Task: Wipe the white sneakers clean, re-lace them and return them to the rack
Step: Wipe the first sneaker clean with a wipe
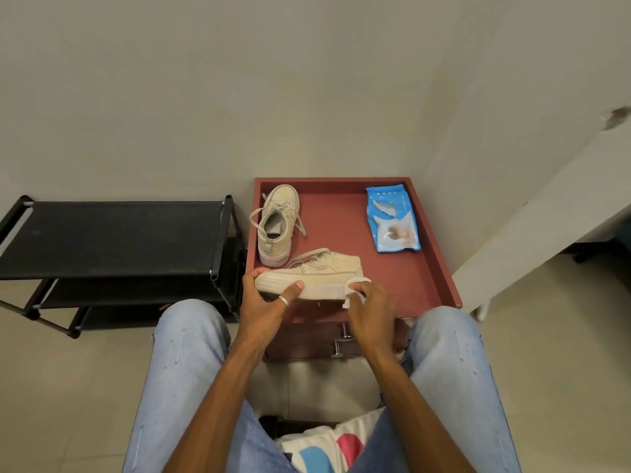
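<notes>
A white sneaker [327, 273] lies on its side at the front edge of the red-brown cabinet top [420, 274], toe to the left. My left hand [269, 298] grips its toe end, thumb across the sole. My right hand [368, 302] holds a white wipe [351, 291] against the heel end of the sole. The second white sneaker [276, 223] stands upright behind it at the cabinet's left, toe toward the wall, laces loose. A blue wet-wipe pack [392, 218] lies at the back right of the cabinet top.
A black shoe rack [112, 237] with bare shelves stands left of the cabinet, against the wall. My knees in light jeans flank the cabinet's drawer knobs [341, 343]. A white furniture panel [546, 213] runs along the right.
</notes>
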A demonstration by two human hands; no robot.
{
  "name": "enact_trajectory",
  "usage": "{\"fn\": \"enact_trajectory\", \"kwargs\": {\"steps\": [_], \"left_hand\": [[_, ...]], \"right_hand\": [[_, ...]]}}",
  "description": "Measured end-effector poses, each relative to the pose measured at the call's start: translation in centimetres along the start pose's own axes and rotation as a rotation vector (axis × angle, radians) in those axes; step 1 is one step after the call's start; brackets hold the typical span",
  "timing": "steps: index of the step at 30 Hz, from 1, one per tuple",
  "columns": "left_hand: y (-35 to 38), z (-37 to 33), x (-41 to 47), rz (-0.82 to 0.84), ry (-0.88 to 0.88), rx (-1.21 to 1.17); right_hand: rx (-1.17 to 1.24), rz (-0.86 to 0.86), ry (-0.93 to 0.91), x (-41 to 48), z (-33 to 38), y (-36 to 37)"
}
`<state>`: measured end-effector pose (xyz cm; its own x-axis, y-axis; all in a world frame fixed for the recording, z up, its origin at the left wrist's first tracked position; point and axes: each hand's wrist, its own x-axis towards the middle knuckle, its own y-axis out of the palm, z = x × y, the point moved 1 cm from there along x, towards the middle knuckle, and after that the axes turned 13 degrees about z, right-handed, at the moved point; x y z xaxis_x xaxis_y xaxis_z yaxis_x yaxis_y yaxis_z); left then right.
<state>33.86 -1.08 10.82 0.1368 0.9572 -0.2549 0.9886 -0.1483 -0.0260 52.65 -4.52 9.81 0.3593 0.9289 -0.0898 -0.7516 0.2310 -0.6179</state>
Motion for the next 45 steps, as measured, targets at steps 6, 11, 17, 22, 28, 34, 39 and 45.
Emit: {"fn": "enact_trajectory", "kwargs": {"steps": [6, 11, 17, 22, 28, 34, 39, 45], "left_hand": [[0.1, 0.4, 0.0, -0.013, -0.016, -0.003], [0.0, 0.4, 0.1, -0.01, -0.02, -0.02], [-0.2, 1.0, 0.3, -0.016, -0.035, -0.011], [0.0, 0.7, 0.0, -0.009, -0.027, 0.045], [-0.2, 0.6, 0.0, -0.005, -0.042, 0.042], [-0.3, 0.7, 0.2, -0.012, -0.04, 0.025], [-0.2, 0.6, 0.0, -0.01, -0.036, 0.02], [0.0, 0.2, -0.1, 0.004, -0.024, 0.054]], "right_hand": [[0.001, -0.001, -0.307, -1.9, 2.9, 2.5], [-0.06, -0.024, -0.369, -2.1, 3.3, 2.6], [-0.359, 0.013, -0.261, -0.8, 1.0, 1.8], [-0.396, 0.002, -0.207, 0.1, 0.3, 0.5], [-0.194, -0.053, 0.182, 1.5, -2.4, -1.9], [-0.07, -0.013, 0.013, 0.6, 0.6, -0.5], [-0.15, -0.028, -0.022, 0.2, 0.8, 0.5], [-0.031, -0.008, 0.252, 1.8, -1.7, -1.6]]}}
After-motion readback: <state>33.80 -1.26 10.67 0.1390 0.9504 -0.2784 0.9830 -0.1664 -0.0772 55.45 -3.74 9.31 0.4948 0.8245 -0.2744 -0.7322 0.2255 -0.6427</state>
